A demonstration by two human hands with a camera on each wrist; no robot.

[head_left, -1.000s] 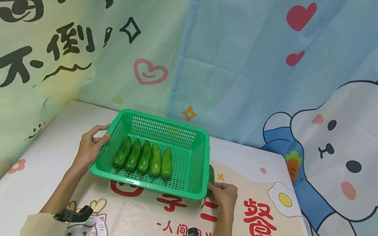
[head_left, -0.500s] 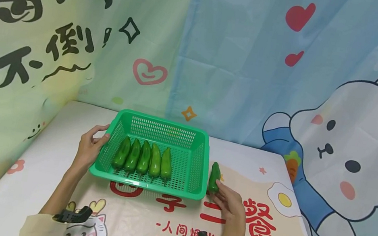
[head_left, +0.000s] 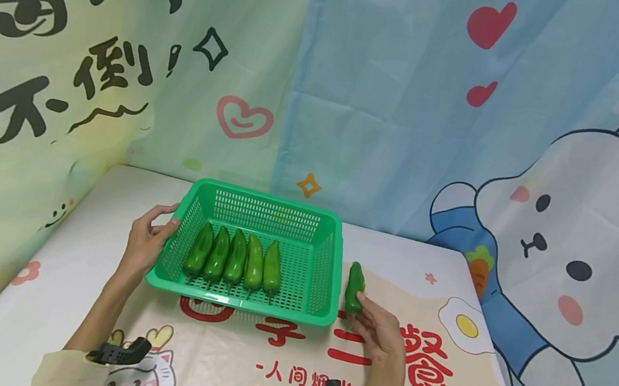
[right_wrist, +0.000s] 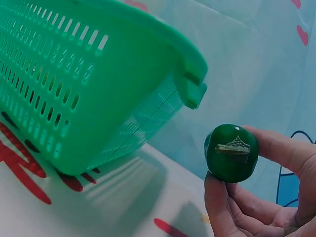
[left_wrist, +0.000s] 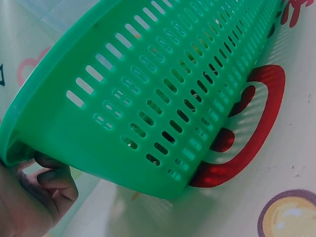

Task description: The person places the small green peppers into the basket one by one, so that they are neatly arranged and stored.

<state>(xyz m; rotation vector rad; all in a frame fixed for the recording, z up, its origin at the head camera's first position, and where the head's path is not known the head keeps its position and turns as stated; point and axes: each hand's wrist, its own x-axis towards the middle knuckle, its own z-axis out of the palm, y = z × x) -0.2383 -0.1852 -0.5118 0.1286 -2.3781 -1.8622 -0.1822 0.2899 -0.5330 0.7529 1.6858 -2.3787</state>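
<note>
A green perforated plastic basket [head_left: 291, 314] holds several green peppers [head_left: 237, 257] lying side by side, stems towards me, in its left and middle part. My left hand [head_left: 147, 242] grips the basket's left rim; in the left wrist view its curled fingers [left_wrist: 61, 187] show under the rim. Just right of the basket, my right hand [head_left: 381, 330] pinches another green pepper [head_left: 354, 288] near its stem end. In the right wrist view this pepper's [right_wrist: 232, 163] stem end faces the camera, between thumb and fingers, apart from the basket.
The basket stands on a white table [head_left: 96, 214] with a printed cover [head_left: 237, 356]. A cartoon-printed cloth [head_left: 379, 130] hangs behind the table and on its left side. A black wrist strap [head_left: 120, 351] is on each forearm.
My right hand has moved right from the basket's right rim, bringing the pepper out from behind it, then slightly further away. The left hand and basket have stayed in place.
</note>
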